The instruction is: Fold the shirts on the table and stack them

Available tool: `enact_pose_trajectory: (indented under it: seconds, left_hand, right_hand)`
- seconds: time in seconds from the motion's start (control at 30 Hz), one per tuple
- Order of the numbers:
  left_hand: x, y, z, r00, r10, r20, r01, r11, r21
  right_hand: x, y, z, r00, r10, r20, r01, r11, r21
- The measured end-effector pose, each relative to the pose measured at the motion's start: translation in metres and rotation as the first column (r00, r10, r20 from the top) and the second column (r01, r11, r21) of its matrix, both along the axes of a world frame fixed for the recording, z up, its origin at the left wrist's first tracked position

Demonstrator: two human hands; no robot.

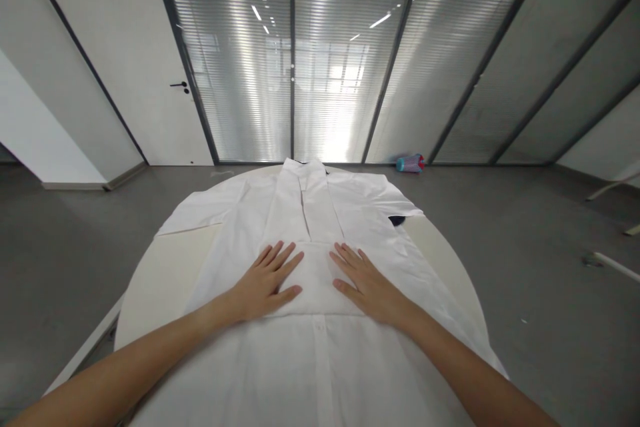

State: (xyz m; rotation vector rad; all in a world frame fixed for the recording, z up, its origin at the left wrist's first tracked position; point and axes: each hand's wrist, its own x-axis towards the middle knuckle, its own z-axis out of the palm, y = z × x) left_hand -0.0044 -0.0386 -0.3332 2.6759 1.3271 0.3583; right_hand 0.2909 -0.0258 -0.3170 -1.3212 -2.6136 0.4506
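Note:
A white short-sleeved garment with a collar and a buttoned front, like a shirt dress (240, 360), lies spread over a round table, its collar toward the far edge. Flat on its waist part rests my left hand (270, 280), fingers spread and pointing up and to the right. My right hand (367, 283) lies likewise on the cloth to the right, fingers apart and angled up to the left. A gap of fabric shows between the two hands. Neither one grips anything.
The pale round table (155, 280) shows at both sides of the garment. A small dark object (397, 220) peeks out under the right sleeve. On the floor by the glass wall lies a blue, purple and red item (410, 163). White metal legs (615, 265) stand at right.

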Motion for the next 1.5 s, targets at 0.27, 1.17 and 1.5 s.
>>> enact_pose_trajectory:
  seconds: [0.27,1.17,1.5]
  left_hand:
    - [-0.011,0.075,0.039,0.963,0.144,0.227,-0.128,0.988,-0.085]
    - [0.033,0.339,0.036,0.893,0.340,-0.295,-0.332,0.940,0.078]
    - [0.032,0.323,0.036,0.874,0.418,-0.247,-0.402,0.908,0.117]
  right_hand:
    - [-0.005,0.016,0.025,1.000,0.015,0.004,-0.015,0.989,0.150]
    - [-0.035,0.077,-0.008,0.998,-0.028,-0.062,0.046,0.948,0.315]
    - [-0.034,0.078,-0.011,0.996,-0.026,-0.081,0.051,0.946,0.320]
